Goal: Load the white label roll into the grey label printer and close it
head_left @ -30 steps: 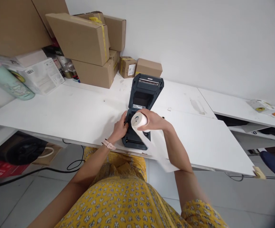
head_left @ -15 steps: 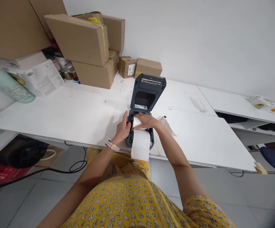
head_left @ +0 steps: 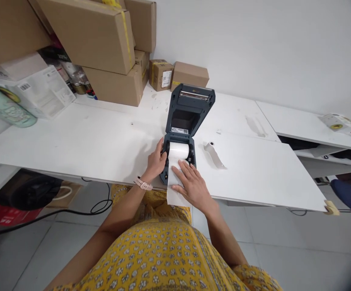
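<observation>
A dark grey label printer (head_left: 190,113) stands on the table with its lid tipped up and back. In its bay sits a white paper roll (head_left: 179,150). The loose paper strip (head_left: 175,198) runs from the roll over the printer's front and past the table edge. My left hand (head_left: 156,161) grips the printer's left side, thumb on the inner rim and fingers along the outside. Fingers spread, my right hand (head_left: 193,184) lies flat on the strip below the roll, partly covering the printer's front right. To the right lies a small roll with a curled paper tail (head_left: 214,155).
Cardboard boxes (head_left: 111,85) are stacked at the back left, with smaller ones (head_left: 190,75) behind the printer. A mint bottle (head_left: 8,107) and a white carton (head_left: 45,91) stand at the left. A wooden piece (head_left: 332,207) sits at the table's right corner.
My right hand has moved off the paper roll, toward me, and now lies flat on the strip. The roll is uncovered. My left hand stays at the printer's side. The view has shifted slightly.
</observation>
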A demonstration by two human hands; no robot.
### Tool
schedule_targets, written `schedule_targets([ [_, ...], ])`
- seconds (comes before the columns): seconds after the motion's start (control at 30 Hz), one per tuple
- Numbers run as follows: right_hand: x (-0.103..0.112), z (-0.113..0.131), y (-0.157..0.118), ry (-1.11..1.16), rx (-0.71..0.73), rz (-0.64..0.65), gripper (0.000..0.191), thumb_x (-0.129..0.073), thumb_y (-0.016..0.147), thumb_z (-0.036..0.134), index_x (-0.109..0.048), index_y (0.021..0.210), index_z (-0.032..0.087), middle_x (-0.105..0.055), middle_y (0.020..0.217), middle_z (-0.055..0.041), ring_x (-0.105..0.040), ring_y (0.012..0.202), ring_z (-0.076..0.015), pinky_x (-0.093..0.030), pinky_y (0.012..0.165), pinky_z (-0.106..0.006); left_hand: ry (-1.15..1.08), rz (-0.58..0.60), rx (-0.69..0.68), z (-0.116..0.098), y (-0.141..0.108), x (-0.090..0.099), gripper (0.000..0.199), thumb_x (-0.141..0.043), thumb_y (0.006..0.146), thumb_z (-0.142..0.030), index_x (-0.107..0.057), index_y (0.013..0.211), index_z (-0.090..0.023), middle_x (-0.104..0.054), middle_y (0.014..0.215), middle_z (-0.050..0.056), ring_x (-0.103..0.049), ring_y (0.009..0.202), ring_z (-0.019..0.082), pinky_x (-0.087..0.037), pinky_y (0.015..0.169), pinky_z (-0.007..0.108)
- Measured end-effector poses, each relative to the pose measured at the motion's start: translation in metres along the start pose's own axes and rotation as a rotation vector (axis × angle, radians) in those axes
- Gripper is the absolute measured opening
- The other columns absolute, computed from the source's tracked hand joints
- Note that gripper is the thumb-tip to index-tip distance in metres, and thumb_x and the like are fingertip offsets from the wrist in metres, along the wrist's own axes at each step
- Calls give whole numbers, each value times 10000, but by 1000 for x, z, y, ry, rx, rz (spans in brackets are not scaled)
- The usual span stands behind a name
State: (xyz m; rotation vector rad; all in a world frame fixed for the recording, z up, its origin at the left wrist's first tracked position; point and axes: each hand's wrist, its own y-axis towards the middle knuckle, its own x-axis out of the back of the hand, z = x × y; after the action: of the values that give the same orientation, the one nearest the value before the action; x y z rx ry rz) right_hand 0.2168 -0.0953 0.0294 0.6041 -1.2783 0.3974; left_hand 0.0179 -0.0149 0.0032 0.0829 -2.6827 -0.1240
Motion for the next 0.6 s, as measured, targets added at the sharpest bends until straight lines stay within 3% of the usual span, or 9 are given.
schedule_targets([
  [0.33,-7,9,-11,5,19,-72,645,-541,996,530,-460,1534,183,-384,1649,-210,-358,1549,-345,-434,1206,-540,-164,-4,-52,14,2,-9,617,-474,976,-270,-372,1581,-214,-455,1623,90,-443,1496,269,-356,1246,459],
  [0.6,-12,5,-11,28,16,-94,675,-543,979,581,-458,1536,209,-400,1642,-200,-387,1531,-345,-468,1160,-553,-244,77,49,7,-2,-6,649,-483,1001,-382,-314,1598,-191,-348,1680,120,-321,1563,266,-263,1292,450],
])
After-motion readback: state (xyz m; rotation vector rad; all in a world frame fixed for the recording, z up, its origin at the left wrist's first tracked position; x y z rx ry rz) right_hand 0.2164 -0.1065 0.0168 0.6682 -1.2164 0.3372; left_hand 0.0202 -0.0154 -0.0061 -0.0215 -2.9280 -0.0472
